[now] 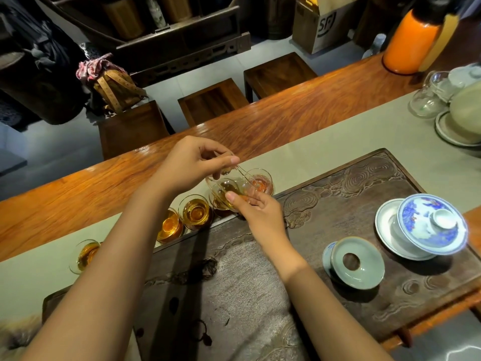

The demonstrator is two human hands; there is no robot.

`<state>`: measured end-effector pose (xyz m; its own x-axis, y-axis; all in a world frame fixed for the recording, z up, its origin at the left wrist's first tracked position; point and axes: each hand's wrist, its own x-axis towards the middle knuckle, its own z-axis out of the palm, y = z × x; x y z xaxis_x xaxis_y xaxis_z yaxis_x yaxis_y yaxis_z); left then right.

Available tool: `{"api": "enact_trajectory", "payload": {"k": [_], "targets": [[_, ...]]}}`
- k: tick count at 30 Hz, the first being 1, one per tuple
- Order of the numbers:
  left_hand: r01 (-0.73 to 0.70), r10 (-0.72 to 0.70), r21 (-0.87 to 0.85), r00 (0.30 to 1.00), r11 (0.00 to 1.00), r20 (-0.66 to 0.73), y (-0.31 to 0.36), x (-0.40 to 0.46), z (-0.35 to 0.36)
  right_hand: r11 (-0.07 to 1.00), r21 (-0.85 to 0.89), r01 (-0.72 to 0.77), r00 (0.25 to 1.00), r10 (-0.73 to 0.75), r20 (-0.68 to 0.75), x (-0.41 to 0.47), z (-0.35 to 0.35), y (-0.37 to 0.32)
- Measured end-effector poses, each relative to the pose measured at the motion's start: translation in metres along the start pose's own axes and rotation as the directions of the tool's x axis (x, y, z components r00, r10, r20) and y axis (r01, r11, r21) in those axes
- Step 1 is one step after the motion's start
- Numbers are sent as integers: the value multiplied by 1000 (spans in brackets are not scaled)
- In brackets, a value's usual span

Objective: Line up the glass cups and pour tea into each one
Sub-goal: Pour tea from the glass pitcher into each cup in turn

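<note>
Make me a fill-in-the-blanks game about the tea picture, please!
1. The tall flask at the far end of the table is coloured ____.
2. Both hands, left and right, hold a glass pitcher that is tipped over the row of glass ____.
3. The lidded bowl on the dark tray is white and ____.
4. The liquid in the glass cup beside the tray is ____.

Missing words: orange; cups; blue; tea
</note>
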<state>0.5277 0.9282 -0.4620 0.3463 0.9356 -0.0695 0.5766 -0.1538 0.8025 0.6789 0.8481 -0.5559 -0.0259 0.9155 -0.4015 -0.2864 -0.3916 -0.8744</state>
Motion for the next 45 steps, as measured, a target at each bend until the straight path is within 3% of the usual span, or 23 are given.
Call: {"api": "enact_trajectory", "payload": {"k": [29,45], "targets": [[-5,5,5,994,1000,107,18,29,0,998,10,-61,996,61,-59,7,3,-4],[-19,3,120,990,993,139,29,43,-2,993,90,-71,992,79,-96,10,6,-7]]}}
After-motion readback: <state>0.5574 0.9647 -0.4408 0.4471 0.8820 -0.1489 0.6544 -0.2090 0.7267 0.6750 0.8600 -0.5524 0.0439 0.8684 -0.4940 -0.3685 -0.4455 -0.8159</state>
